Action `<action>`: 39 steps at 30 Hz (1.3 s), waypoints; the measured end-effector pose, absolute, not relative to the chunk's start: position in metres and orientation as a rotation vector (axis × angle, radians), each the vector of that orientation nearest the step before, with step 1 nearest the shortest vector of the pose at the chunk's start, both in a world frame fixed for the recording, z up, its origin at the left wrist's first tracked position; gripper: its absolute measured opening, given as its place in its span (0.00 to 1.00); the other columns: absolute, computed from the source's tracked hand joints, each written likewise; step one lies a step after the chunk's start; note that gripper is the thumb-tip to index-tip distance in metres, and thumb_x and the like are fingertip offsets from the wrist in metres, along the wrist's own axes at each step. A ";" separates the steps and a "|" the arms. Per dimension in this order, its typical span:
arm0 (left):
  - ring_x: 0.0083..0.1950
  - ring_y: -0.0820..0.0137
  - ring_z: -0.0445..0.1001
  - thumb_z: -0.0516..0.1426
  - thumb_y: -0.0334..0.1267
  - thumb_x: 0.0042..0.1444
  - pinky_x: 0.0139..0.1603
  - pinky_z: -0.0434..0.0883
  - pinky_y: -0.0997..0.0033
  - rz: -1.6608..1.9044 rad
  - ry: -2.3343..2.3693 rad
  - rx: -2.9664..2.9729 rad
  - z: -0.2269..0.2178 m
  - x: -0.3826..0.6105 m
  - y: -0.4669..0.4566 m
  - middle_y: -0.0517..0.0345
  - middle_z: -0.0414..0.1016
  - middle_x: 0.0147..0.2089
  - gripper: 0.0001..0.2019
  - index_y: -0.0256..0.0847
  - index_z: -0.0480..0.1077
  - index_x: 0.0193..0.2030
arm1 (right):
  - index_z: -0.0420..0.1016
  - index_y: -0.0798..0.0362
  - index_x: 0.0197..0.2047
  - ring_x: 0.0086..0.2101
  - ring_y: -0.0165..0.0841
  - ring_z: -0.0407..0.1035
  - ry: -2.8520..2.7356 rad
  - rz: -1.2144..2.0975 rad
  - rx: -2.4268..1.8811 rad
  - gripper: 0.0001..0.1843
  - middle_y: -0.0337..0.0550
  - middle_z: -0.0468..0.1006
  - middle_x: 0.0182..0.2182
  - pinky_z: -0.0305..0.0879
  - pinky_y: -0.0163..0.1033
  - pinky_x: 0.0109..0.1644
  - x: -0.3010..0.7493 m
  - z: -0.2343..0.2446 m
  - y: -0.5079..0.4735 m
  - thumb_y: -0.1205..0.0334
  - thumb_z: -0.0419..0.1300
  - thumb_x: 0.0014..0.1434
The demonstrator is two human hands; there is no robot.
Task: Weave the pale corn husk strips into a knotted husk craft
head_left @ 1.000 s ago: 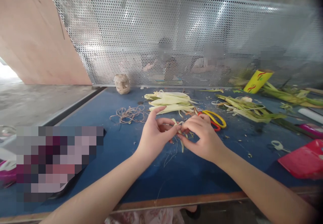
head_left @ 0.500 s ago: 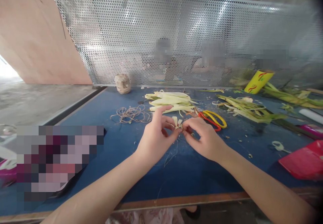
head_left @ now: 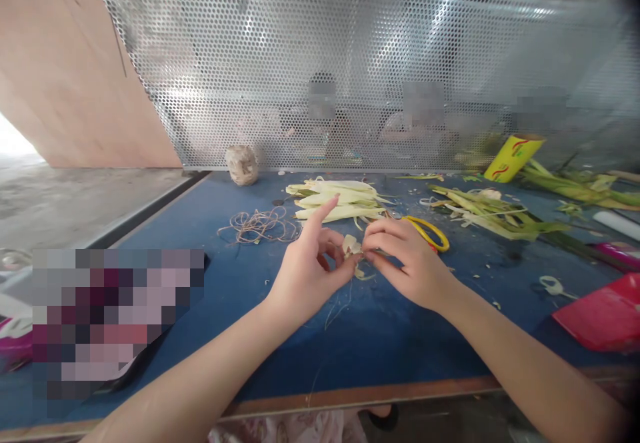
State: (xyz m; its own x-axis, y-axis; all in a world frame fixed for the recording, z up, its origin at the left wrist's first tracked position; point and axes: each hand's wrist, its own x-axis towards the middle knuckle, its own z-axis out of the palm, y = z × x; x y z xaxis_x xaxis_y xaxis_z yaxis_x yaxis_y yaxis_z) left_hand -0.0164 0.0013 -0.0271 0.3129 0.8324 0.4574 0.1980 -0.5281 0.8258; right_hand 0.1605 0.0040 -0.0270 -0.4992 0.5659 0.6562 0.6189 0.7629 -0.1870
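My left hand (head_left: 313, 260) pinches a small pale piece of corn husk (head_left: 351, 246) between thumb and fingers, its index finger raised. From the right, my right hand (head_left: 403, 256) closes thumb and fingertips on the edge of the same piece. Thin threads trail below it toward the table edge. Just beyond the hands lies a stack of pale green corn husks (head_left: 345, 198). Scissors with red and yellow handles (head_left: 431, 232) lie behind my right hand, which partly covers them. Left of the husks is a loose tangle of brown string (head_left: 263, 226).
A ball of pale twine (head_left: 242, 164) stands by the perforated metal screen (head_left: 280, 63); people sit behind it. More husks (head_left: 493, 213) and a yellow roll (head_left: 514, 158) are at the right. A red packet (head_left: 603, 315) lies near right, a blurred dark-edged object (head_left: 115, 316) near left.
My right hand has shifted slightly up, covering more of the scissors. The husk piece looks turned and more spread, with a strip now hanging beneath. My left hand stays nearly in place.
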 end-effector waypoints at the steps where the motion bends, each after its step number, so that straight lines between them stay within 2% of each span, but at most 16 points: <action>1: 0.27 0.76 0.66 0.57 0.31 0.49 0.23 0.65 0.78 1.235 0.897 1.910 -0.027 -0.016 0.001 0.63 0.67 0.29 0.35 0.45 0.45 0.62 | 0.68 0.53 0.32 0.35 0.33 0.66 -2.225 -0.117 -0.865 0.05 0.44 0.73 0.33 0.58 0.41 0.40 0.161 -0.026 0.005 0.68 0.53 0.58; 7: 0.29 0.74 0.68 0.59 0.30 0.46 0.21 0.64 0.79 1.259 0.868 1.738 -0.022 -0.016 0.000 0.60 0.69 0.31 0.39 0.45 0.43 0.63 | 0.68 0.52 0.33 0.35 0.33 0.66 -2.248 -0.181 -0.771 0.04 0.43 0.73 0.33 0.58 0.41 0.41 0.169 -0.023 0.006 0.69 0.54 0.57; 13: 0.27 0.73 0.71 0.61 0.31 0.44 0.25 0.69 0.75 1.224 0.790 1.526 -0.016 -0.013 -0.001 0.60 0.70 0.32 0.43 0.45 0.42 0.63 | 0.69 0.52 0.32 0.33 0.31 0.66 -2.208 -0.241 -0.676 0.04 0.42 0.73 0.31 0.58 0.42 0.41 0.171 -0.026 0.008 0.70 0.55 0.55; 17: 0.30 0.72 0.72 0.62 0.31 0.44 0.25 0.69 0.75 1.201 0.726 1.488 -0.017 -0.012 -0.003 0.60 0.70 0.32 0.44 0.45 0.40 0.64 | 0.69 0.52 0.32 0.31 0.30 0.67 -2.197 -0.299 -0.641 0.05 0.40 0.73 0.29 0.58 0.42 0.41 0.170 -0.028 0.009 0.70 0.55 0.55; 26: 0.28 0.75 0.72 0.59 0.29 0.46 0.31 0.72 0.71 1.197 0.769 1.517 -0.019 -0.013 -0.002 0.63 0.66 0.32 0.36 0.43 0.48 0.61 | 0.71 0.52 0.30 0.27 0.28 0.64 -2.177 -0.449 -0.699 0.05 0.38 0.73 0.25 0.56 0.40 0.39 0.171 -0.026 0.008 0.70 0.56 0.55; 32: 0.27 0.75 0.70 0.58 0.27 0.47 0.23 0.69 0.76 1.146 0.765 1.577 -0.022 -0.013 0.000 0.62 0.66 0.32 0.37 0.44 0.46 0.62 | 0.71 0.51 0.29 0.28 0.29 0.65 -2.271 -0.498 -0.738 0.06 0.37 0.74 0.25 0.55 0.41 0.41 0.178 -0.019 0.008 0.68 0.56 0.56; 36: 0.26 0.76 0.71 0.59 0.27 0.46 0.25 0.71 0.74 1.149 0.740 1.487 -0.021 -0.014 0.001 0.63 0.66 0.31 0.36 0.41 0.47 0.61 | 0.71 0.51 0.30 0.28 0.29 0.65 -2.272 -0.459 -0.712 0.04 0.38 0.75 0.25 0.57 0.39 0.38 0.182 -0.019 0.011 0.68 0.57 0.55; 39: 0.28 0.73 0.73 0.60 0.26 0.45 0.23 0.71 0.75 1.152 0.709 1.429 -0.020 -0.015 0.003 0.62 0.68 0.31 0.39 0.41 0.44 0.62 | 0.71 0.53 0.31 0.26 0.28 0.65 -2.242 -0.291 -0.721 0.04 0.39 0.75 0.24 0.59 0.36 0.34 0.181 -0.022 0.012 0.69 0.56 0.55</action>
